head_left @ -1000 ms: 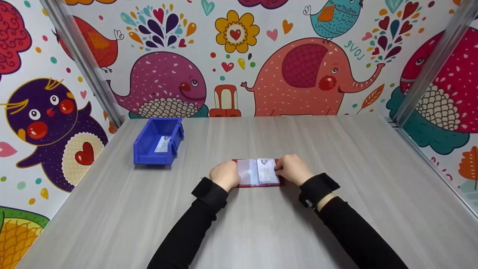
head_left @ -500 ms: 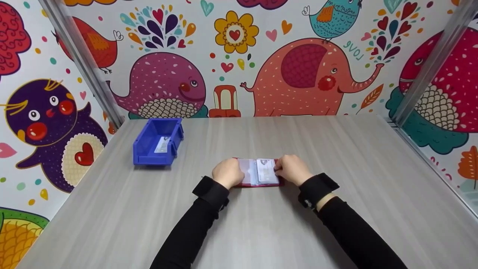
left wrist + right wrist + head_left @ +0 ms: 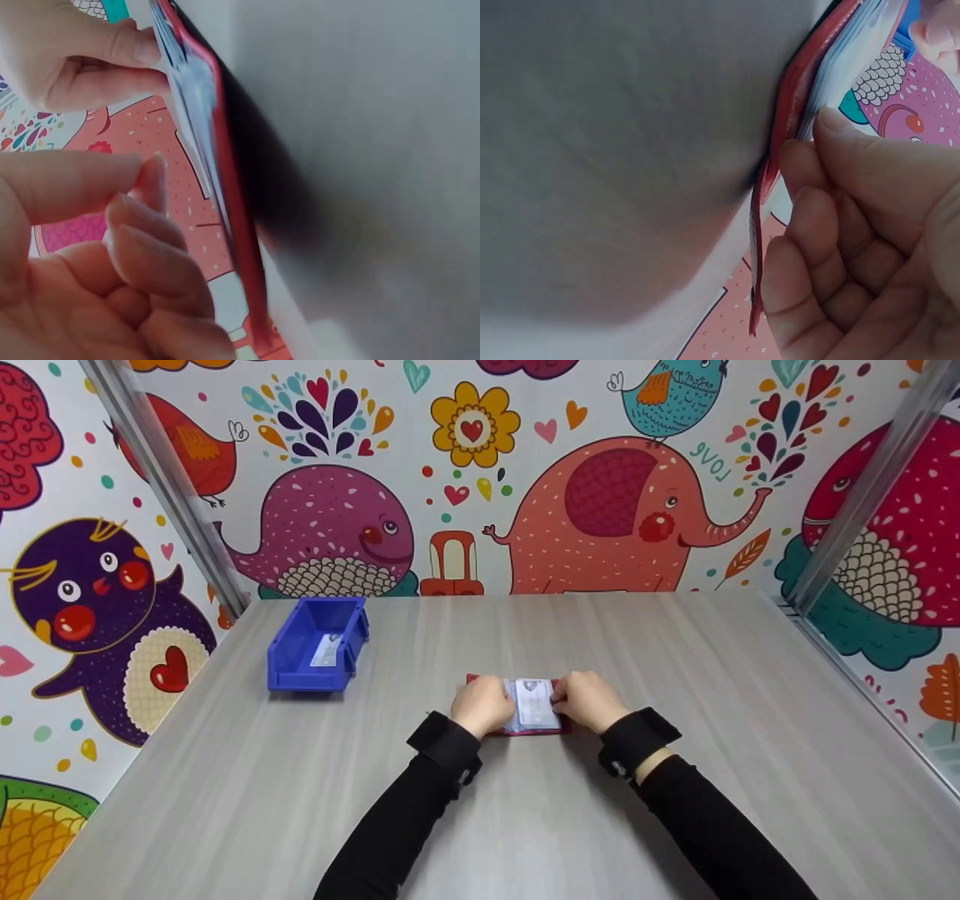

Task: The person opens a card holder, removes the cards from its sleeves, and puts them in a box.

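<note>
A red card holder (image 3: 540,730) lies spread on the table, with clear plastic sleeves and a white printed card (image 3: 534,705) on its right side. My right hand (image 3: 589,701) pinches the right edge; in the right wrist view its thumb (image 3: 836,124) lies against the stacked sleeves (image 3: 844,64) with the forefinger behind. My left hand (image 3: 484,706) is over the left half, covering much of it. Seen from the left wrist, its fingers (image 3: 157,262) are curled with thumb and forefinger tips together, a little apart from the red cover (image 3: 236,202), and nothing shows between them.
A blue open-front bin (image 3: 306,679) stands at the back left of the table (image 3: 675,645), with a white card (image 3: 326,650) inside. Patterned walls (image 3: 465,495) close off the back and both sides, with metal posts (image 3: 862,487) at the corners.
My left hand has slid right, from the card holder's left edge toward its middle, now hiding the clear left sleeve. My right hand has kept its place on the right edge.
</note>
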`<state>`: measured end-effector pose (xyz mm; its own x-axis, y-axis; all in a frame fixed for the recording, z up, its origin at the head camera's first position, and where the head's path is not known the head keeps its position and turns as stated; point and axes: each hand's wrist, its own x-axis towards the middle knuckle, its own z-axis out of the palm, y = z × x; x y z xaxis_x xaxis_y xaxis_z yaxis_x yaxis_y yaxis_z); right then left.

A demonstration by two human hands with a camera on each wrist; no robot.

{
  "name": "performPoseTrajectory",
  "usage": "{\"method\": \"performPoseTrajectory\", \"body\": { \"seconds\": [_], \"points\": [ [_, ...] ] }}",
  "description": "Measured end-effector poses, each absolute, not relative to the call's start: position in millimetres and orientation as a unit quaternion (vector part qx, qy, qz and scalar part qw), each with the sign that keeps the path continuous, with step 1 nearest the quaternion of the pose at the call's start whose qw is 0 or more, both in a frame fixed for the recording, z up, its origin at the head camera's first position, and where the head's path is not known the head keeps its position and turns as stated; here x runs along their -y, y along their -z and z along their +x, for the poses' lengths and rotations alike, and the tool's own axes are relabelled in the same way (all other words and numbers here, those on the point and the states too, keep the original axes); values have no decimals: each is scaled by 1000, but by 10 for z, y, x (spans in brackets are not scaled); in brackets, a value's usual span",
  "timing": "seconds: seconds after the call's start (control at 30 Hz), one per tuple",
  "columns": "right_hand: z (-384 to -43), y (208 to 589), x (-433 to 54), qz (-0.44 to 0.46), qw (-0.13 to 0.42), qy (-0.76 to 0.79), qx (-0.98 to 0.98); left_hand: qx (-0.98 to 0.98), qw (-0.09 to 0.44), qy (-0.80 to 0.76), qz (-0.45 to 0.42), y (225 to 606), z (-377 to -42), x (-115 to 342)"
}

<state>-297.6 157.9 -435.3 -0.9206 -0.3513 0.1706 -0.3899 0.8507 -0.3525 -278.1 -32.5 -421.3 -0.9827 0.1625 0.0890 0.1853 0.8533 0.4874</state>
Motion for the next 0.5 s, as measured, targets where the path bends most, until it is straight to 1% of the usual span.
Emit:
{"method": "performPoseTrajectory", "body": {
  "seconds": [0.17,0.5],
  "points": [
    [-2979,4354,-1581,192,50,-197,960,959,10,267,-96,4229,-2790,284],
    [-2975,4359,-1577,190,50,-198,960,958,-17,276,-75,4294,-2818,265]
  ]
}}
